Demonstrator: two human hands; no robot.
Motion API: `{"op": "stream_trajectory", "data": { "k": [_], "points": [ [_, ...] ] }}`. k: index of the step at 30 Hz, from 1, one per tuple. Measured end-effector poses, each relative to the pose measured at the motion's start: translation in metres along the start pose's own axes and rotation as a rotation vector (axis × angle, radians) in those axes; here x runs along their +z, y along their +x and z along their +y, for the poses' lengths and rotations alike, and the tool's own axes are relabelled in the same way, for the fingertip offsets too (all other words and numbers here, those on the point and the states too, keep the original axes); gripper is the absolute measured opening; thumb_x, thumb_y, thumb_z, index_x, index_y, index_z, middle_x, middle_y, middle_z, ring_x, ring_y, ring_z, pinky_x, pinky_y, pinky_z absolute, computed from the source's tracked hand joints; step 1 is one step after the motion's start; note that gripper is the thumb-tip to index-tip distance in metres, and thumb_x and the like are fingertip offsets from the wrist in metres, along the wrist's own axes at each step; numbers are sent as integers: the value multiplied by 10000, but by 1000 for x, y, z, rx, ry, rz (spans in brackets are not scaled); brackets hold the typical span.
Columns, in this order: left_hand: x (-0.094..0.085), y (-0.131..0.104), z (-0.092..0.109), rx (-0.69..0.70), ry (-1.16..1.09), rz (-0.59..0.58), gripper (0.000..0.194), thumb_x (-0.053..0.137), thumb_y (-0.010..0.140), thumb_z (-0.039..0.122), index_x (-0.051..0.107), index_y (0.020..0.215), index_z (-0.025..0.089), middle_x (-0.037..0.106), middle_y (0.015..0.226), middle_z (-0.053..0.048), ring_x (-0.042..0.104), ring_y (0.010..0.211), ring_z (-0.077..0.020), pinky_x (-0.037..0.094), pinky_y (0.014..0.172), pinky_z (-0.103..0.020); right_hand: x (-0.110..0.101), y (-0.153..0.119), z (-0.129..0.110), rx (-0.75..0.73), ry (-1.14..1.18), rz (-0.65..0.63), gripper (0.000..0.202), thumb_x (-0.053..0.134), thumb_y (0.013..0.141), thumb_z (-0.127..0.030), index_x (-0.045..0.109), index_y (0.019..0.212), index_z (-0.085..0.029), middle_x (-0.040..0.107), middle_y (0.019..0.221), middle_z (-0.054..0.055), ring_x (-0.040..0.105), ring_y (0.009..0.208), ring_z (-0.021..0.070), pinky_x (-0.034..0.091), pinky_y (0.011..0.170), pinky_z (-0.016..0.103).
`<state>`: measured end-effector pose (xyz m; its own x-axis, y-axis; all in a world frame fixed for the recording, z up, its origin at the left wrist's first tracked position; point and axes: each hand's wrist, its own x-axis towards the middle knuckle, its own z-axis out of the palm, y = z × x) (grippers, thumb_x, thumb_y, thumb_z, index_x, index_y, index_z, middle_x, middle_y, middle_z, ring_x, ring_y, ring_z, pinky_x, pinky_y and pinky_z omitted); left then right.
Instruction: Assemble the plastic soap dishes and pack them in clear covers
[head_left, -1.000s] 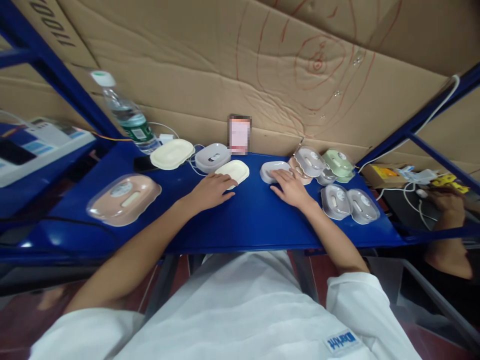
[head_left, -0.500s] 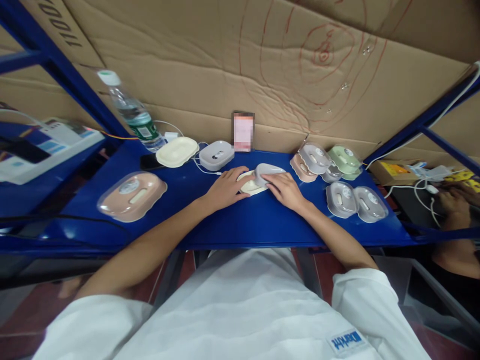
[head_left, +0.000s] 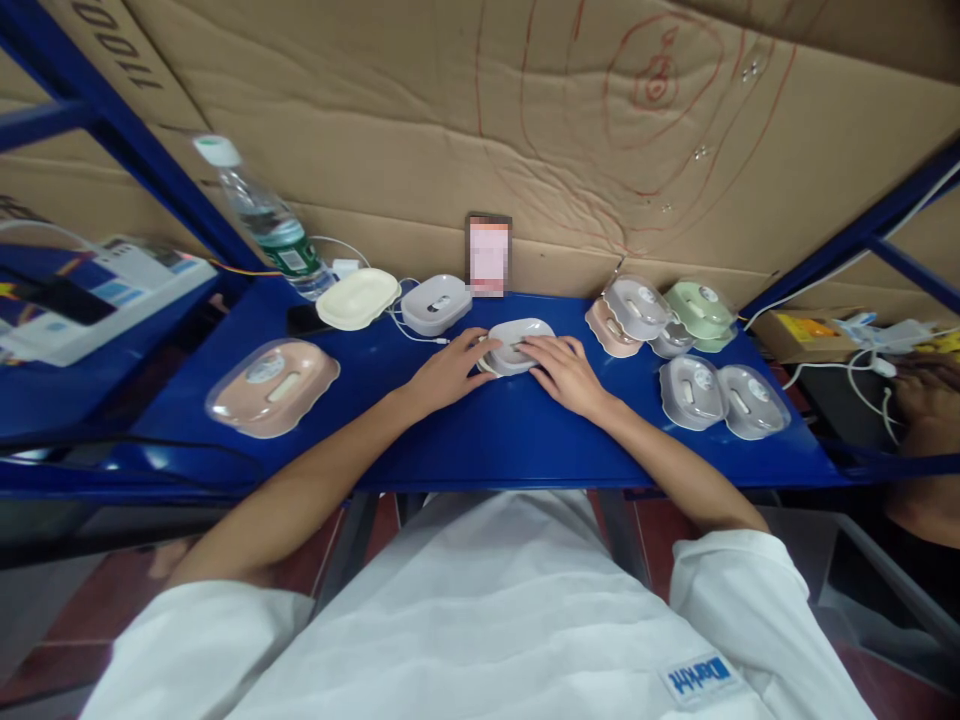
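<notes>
In front of me on the blue table, a grey oval soap dish part (head_left: 517, 332) lies over a cream soap dish piece (head_left: 487, 366), of which only the left edge shows. My left hand (head_left: 452, 368) is closed around the left end of both, thumb at the near side and fingers at the far side. My right hand (head_left: 567, 372) grips the right end of the grey part, with its fingertips over the rim and inside. The underside of the pieces is hidden.
A cream lid (head_left: 358, 298) and a grey soap dish (head_left: 436, 304) lie behind my left hand. A pink soap box (head_left: 274, 388) sits at left. Several clear-lidded boxes (head_left: 694, 392) stand at right. A water bottle (head_left: 281, 235) and a phone (head_left: 489, 256) are at the back.
The grey part, tilted up over the cream piece before, has come down to the left and now covers most of it. My right hand has moved left with it.
</notes>
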<state>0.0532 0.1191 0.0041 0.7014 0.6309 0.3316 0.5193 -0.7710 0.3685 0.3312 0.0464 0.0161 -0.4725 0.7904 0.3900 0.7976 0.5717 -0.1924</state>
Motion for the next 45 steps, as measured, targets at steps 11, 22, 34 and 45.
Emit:
{"op": "stream_trajectory", "data": {
  "k": [11,22,34,45],
  "points": [
    [1,1,-8,-47,-33,46,484,731,967,500,631,1344,213,590,1430,-149,636,1328,-331,538,1157,-527,6,-3,11,-36,5,-65,468,476,1114,-305,576,1570,-304,615,1581,116,550,1477,313,368,1256,605],
    [-32,5,-30,-311,177,238,462,547,1038,414,626,1438,198,565,1576,-204,439,1527,-420,179,1283,-716,0,-4,11,-47,-6,-102,453,462,1121,-313,581,1556,-270,641,1551,128,546,1469,319,362,1207,570],
    [-58,5,-58,-525,270,311,495,492,1037,487,700,1306,128,720,1287,-226,648,1231,-420,487,1056,-525,-3,-6,13,-105,32,-107,431,489,1117,-313,614,1526,-264,671,1512,132,583,1431,312,376,1179,544],
    [-37,4,-39,-327,398,255,421,573,1028,451,733,1298,170,564,1499,-238,487,1408,-486,312,1163,-707,-5,-6,6,-173,84,-54,327,495,1132,-348,730,1335,-247,774,1333,104,667,1311,276,392,1136,496]
  ]
}}
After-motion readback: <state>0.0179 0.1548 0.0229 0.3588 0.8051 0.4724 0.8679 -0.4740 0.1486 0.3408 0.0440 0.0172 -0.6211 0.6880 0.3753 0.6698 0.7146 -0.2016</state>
